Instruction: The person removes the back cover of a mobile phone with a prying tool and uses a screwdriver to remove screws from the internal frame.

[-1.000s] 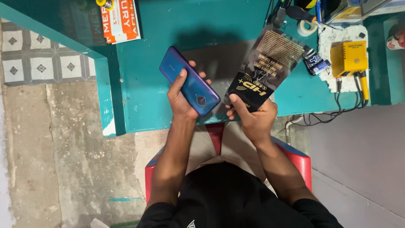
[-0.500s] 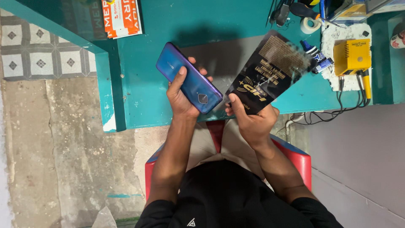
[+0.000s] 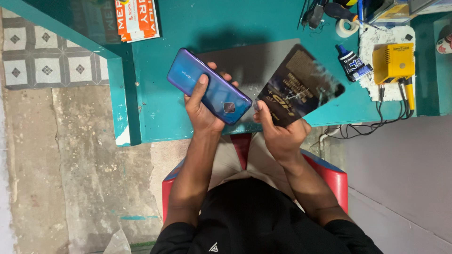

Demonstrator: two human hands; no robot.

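Left hand (image 3: 203,109) grips the blue smartphone (image 3: 208,86) back-up; right hand (image 3: 278,134), at 3 o'clock, pinches a dark glossy packet (image 3: 300,85) above the teal table (image 3: 188,28), both lifted for inspection.

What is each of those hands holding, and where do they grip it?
The left hand grips the blue smartphone, back side up, around its lower half. The right hand pinches the dark packet at its near bottom edge.
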